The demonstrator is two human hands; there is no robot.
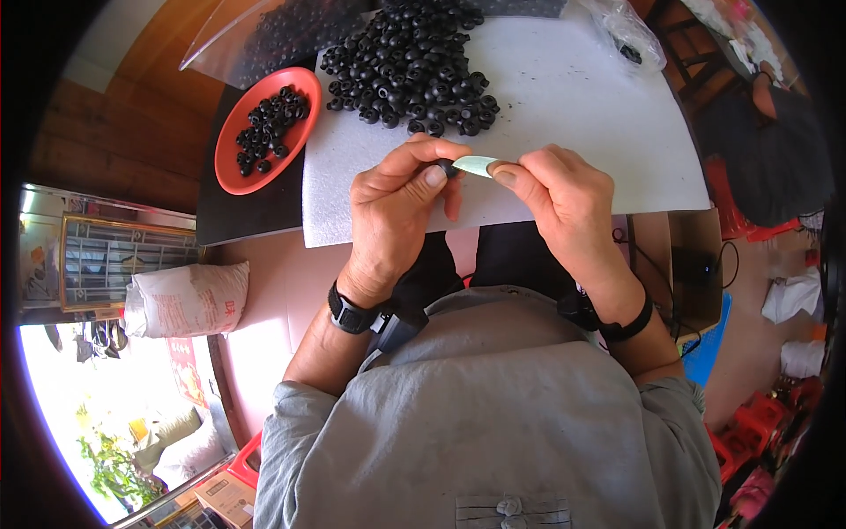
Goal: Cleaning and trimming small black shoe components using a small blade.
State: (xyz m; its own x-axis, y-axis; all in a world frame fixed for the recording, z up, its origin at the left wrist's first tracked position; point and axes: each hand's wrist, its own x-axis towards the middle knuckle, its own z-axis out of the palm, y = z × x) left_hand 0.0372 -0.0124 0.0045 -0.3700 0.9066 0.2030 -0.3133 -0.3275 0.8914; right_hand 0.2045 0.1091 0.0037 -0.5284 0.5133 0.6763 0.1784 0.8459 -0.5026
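Observation:
Between the thumb and fingers of my left hand (394,196) is a small round black part (448,167), pinched over the near side of the white foam sheet (582,106). My right hand (571,192) is closed round a small knife, its pale green blade (473,165) pointing left with the tip against or right beside the black part. Fingers hide the knife's handle. Just beyond my hands lies a large heap of similar black parts (410,70), several of them showing round openings. An orange-red bowl (228,141) on the left holds more of these parts.
A clear plastic bin (216,40) with black parts stands at the far left. A clear plastic bag (630,40) lies at the far right corner. A stuffed white sack (189,300) is on the left, an open cardboard box (696,295) on the right. Another person's dark-clothed leg (762,159) shows at far right.

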